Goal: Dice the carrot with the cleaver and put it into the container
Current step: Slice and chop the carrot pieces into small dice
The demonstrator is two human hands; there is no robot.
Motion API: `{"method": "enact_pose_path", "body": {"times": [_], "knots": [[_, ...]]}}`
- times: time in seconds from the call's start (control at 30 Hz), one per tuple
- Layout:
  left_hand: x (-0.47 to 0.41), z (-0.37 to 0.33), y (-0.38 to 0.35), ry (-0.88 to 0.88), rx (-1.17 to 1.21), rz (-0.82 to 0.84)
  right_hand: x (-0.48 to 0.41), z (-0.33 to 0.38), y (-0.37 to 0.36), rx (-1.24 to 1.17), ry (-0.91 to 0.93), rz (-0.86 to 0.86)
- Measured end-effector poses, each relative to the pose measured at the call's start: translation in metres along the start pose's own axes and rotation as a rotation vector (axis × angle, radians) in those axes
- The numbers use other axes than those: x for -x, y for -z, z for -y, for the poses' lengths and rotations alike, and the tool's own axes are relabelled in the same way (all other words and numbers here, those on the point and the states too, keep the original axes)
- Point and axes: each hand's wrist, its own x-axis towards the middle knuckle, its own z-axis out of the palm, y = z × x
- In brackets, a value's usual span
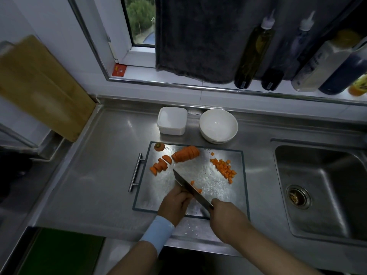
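Two hands: right hand (pixel 225 214) gripping cleaver (pixel 191 187); left hand (pixel 174 202) curling against the blade, holding what I cannot tell.
Risk: I am fearing nicked knuckles, carrot dice (pixel 224 168) scattering off the board (pixel 237 192).

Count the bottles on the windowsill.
5, in a row, left to right: oil bottle, dark squeeze bottle, white bottle, dark blue bottle, orange bottle cut off by the frame edge; more may stand beyond it.

Right hand (pixel 226 217) grips the cleaver (pixel 187 185) — left hand (pixel 174 203) curled against its blade, carrot bits (pixel 198 190) beside.
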Motion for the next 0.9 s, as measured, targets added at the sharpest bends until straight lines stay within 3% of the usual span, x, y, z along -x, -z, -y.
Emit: {"method": "enact_pose_path", "body": {"times": [0.37,0.9], "knots": [[0.001,-0.005,0.002,0.081,0.09,-0.106,-0.018,0.006,-0.01,-0.074,-0.013,-0.023],[0.007,-0.001,0.005,-0.001,0.008,-0.059,-0.015,0.005,-0.009,-0.072,-0.015,-0.027]]}}
